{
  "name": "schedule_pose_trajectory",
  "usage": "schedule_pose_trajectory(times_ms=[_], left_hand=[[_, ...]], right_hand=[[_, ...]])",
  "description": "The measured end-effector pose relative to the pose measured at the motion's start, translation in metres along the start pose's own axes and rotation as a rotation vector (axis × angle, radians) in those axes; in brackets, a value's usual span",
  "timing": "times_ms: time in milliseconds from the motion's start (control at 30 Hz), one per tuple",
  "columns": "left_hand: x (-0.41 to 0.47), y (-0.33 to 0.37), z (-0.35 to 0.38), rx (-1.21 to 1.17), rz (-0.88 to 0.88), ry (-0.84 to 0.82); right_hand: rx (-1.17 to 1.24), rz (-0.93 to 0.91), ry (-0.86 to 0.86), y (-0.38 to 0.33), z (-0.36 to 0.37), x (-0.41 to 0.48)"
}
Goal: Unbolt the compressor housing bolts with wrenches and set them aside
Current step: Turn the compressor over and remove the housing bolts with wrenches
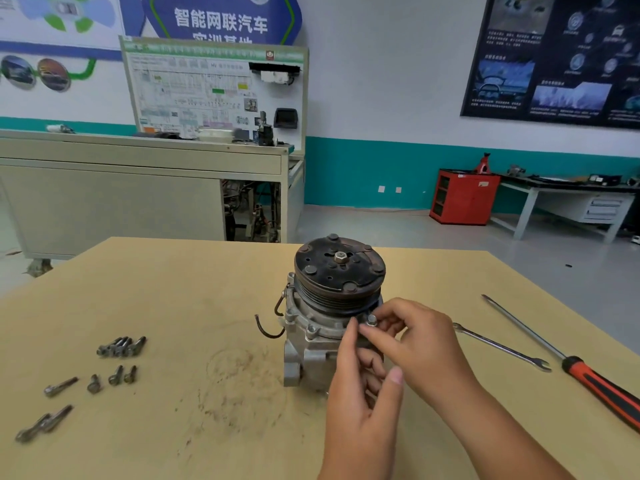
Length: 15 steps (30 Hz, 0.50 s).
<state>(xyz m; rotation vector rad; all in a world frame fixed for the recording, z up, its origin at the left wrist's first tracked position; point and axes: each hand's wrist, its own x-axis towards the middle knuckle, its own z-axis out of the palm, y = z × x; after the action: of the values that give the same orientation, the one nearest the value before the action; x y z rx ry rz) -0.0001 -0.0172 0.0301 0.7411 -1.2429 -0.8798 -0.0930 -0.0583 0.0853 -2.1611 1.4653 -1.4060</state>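
Right hand (426,344): comes in from the lower right, with thumb and forefinger closed in a pinch on the head of a bolt (372,319) and the other fingers loosely curled behind.

Left hand (360,393): rises from below and wraps the near side of the compressor (308,344). Its lower fingers curl round the housing, and its forefinger reaches up just beside the bolt head.

The compressor stands on end near the middle of the table (173,289), with the dark pulley (339,268) uppermost and tipped slightly away from me.

Key relation: the bolt sits in the flange under the pulley's near-right rim. I judge its long axis to run down into the housing, parallel to the pulley's axis, so it must lift out upward along that line. The right hand is already on it. The removed bolts (121,346) lie well apart at the left, across the compressor on the left hand's side.

A wrench (502,348) and a red-handled screwdriver (571,362) lie unheld on the table to the right.

Legible writing: the blue wall sign reads 智能网联汽车; the line beneath it is cut off. I cannot read the print on the other posters and the board.
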Motion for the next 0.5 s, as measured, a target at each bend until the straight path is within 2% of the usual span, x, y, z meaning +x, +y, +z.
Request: schedule_pose_trajectory(times_ms=[300, 400, 500], left_hand=[[0.009, 0.000, 0.005, -0.091, -0.056, -0.010], [0.010, -0.002, 0.008, -0.098, -0.056, -0.010], [0.010, -0.005, 0.010, -0.124, -0.063, 0.001]], right_hand=[[-0.068, -0.005, -0.140, -0.005, -0.011, 0.000], [-0.005, 0.062, -0.097, -0.010, -0.012, 0.002], [-0.050, 0.101, -0.084, -0.013, -0.010, 0.004]])
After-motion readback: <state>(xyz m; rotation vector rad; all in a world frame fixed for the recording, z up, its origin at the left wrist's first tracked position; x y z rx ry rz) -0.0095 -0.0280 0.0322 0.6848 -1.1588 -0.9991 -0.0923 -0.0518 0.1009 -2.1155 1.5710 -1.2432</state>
